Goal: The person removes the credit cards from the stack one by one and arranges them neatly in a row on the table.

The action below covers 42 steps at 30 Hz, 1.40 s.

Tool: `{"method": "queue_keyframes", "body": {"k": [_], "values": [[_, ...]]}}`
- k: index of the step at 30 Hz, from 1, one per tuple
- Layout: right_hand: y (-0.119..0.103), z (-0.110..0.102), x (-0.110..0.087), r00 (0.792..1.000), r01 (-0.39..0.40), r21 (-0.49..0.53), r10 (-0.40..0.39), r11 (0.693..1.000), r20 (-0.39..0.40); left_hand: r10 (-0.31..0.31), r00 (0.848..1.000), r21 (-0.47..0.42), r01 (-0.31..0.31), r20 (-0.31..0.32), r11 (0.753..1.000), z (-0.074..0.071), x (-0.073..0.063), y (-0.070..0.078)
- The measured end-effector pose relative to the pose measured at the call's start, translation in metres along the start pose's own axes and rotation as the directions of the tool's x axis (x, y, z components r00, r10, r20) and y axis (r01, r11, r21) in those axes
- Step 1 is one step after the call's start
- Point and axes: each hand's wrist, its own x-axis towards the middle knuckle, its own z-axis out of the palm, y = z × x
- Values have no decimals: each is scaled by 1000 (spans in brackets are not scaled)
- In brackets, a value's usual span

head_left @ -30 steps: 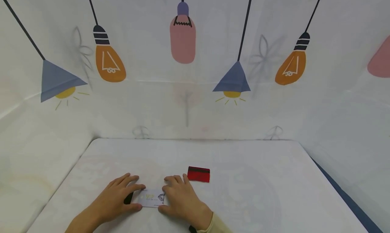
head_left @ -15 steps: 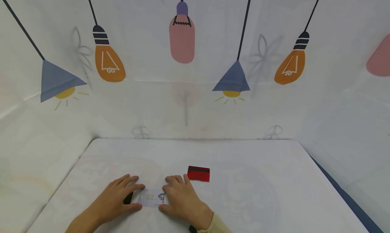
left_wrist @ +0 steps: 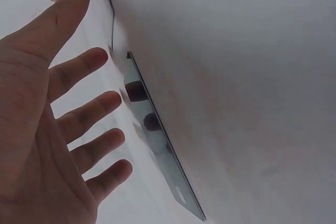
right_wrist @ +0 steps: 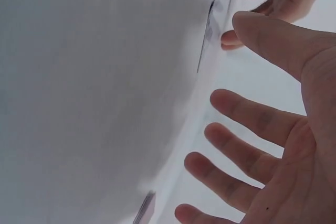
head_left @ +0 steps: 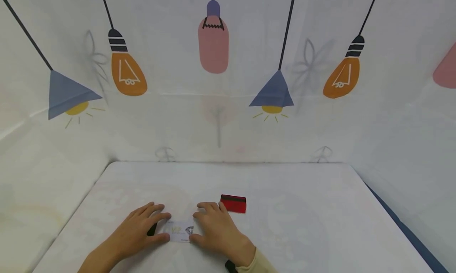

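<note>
A white card with "VIP" lettering (head_left: 179, 231) lies flat on the white table, between both hands. My left hand (head_left: 133, 231) has spread, relaxed fingers, with the thumb and index fingertips at the card's left end. Over on the right end, the thumb of my right hand (head_left: 221, 231) sits close to the card's corner, its other fingers extended and apart. Neither hand's fingers curl round the card. Partly hidden behind the left hand is a dark flat card (head_left: 152, 229); the left wrist view shows this glossy card (left_wrist: 163, 150) below the fingertips.
A red card with a dark stripe (head_left: 233, 204) lies just beyond the right hand's fingertips. A dark object (head_left: 230, 266) shows partly under the right wrist. Behind the table (head_left: 303, 209) hangs a white cloth (head_left: 178, 118) printed with lamps.
Both hands have shifted slightly to the right. The right hand's fingers have drawn away a little from the white card, showing more of its right edge.
</note>
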Motion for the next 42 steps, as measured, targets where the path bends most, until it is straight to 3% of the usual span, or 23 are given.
{"method": "queue_keyframes", "body": {"k": [4, 9, 17, 29, 35, 42], "values": [[10, -3, -4, 999, -22, 17, 23, 1000, -33, 26, 1000, 8, -26, -11, 1000, 2, 12, 5], [21, -7, -8, 998, -65, 73, 67, 995, -17, 73, 997, 10, -73, -11, 997, 5, 32, 12], [44, -13, -19, 992, -104, 106, 111, 989, -63, 28, 992, -34, -24, 123, 999, 14, 59, 24], [84, -20, -33, 971, -192, 161, 211, 968, -112, 24, 982, -55, -14, 189, 998, 30, 93, 44], [98, -19, -38, 961, -261, 152, 271, 953, -54, 55, 980, -53, -45, 190, 998, 32, 105, 55], [107, -22, -39, 935, -355, 159, 346, 921, 81, 113, 977, -47, -106, 180, 993, 40, 118, 66]]}}
